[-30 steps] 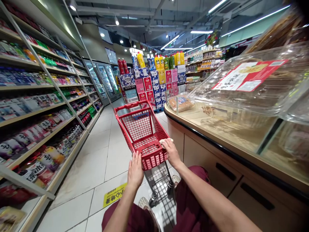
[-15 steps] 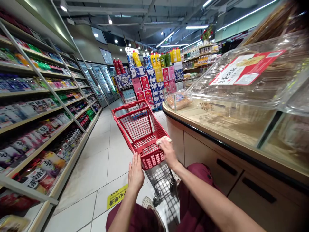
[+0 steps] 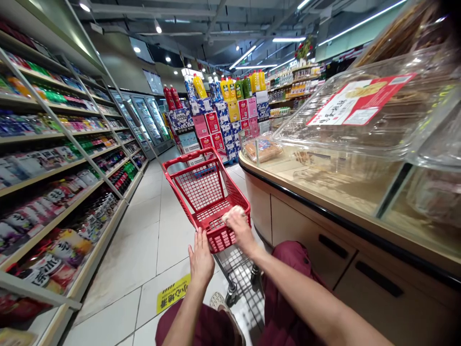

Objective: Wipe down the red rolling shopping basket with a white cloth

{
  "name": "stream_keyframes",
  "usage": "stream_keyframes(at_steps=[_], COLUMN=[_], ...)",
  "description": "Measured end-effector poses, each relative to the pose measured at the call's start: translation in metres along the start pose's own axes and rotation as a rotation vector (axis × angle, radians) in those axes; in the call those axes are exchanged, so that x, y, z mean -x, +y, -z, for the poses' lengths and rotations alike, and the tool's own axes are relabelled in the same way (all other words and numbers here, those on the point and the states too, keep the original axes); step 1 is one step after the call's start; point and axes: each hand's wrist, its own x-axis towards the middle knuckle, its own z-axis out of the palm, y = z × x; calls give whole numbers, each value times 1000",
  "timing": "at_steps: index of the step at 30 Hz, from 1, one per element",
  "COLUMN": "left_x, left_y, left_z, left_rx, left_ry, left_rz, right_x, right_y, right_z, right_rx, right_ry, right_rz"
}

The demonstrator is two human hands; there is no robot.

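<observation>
A red shopping cart [image 3: 201, 209] with a plastic mesh basket stands in front of me on dark wheels. My left hand [image 3: 200, 259] rests against its near left corner, fingers stretched out and holding nothing. In my right hand [image 3: 243, 234] is a whitish cloth [image 3: 234, 213], bunched under the fingers. That hand is over the basket's near rim, toward the right side. Part of the cloth is hidden by the fingers.
Shelves of bottles and packets [image 3: 54, 202] line the left. A wooden counter [image 3: 298, 211] with clear food boxes [image 3: 356, 110] runs along the right. Stacked drink cartons [image 3: 216, 125] stand beyond the cart. A yellow floor sign [image 3: 173, 293] lies by my left knee.
My right hand with the cloth has moved left along the near rim of the basket. My left hand stays at the corner. The view has shifted slightly.
</observation>
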Motion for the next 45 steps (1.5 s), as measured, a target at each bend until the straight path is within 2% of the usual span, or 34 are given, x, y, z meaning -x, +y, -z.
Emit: stream_keyframes(at_steps=[2,4,6,9,11,16,18,20,22,24,26,29,31,33,36,38,40,43,45], left_x=[0,0,1,1,0,0,0,0,0,0,1,1,1,0,0,0,0,-1,-2], left_y=[-1,-3,-3,-1,1,-1,-4,-5,-5,-3,-1,-3,-5,-5,-4,-2,-1,-3,-5], left_z=[2,4,5,2,0,3,4,5,3,0,-1,0,3,5,4,3,3,5,7], left_rx=[-27,-64,-90,-92,-80,-75,-89,-94,-83,-64,-48,-50,-60,-57,-22,11,33,30,20], left_ry=[-13,-25,-28,-23,-22,-48,-48,-41,-35,-24,-12,-14,-28,-34,-28,-21,-21,-37,-52], left_rz=[-10,-21,-15,11,23,21,6,-3,-6,0,12,7,-5,-6,9,23,36,34,22], right_x=[6,8,4,-4,-5,9,9,6,0,-2,1,11,14,10,1,-3,0,9,9], right_y=[-26,-32,-13,26,30,-37,-43,-22,10,30,25,-12,-26,-14,28,42,29,-14,-29], right_z=[-18,-23,-11,15,19,-22,-27,-16,3,16,12,-12,-22,-15,11,20,13,-13,-21], right_rx=[-22,-33,-22,24,32,-52,-74,-66,-31,4,1,-47,-70,-74,-41,-26,-43,-84,-100], right_ry=[-50,-73,-50,41,63,-63,-81,-53,9,58,51,-18,-55,-58,26,63,34,-60,-99], right_rz=[95,157,139,-21,-77,146,189,159,66,-26,-25,90,153,145,-10,-82,-45,85,153])
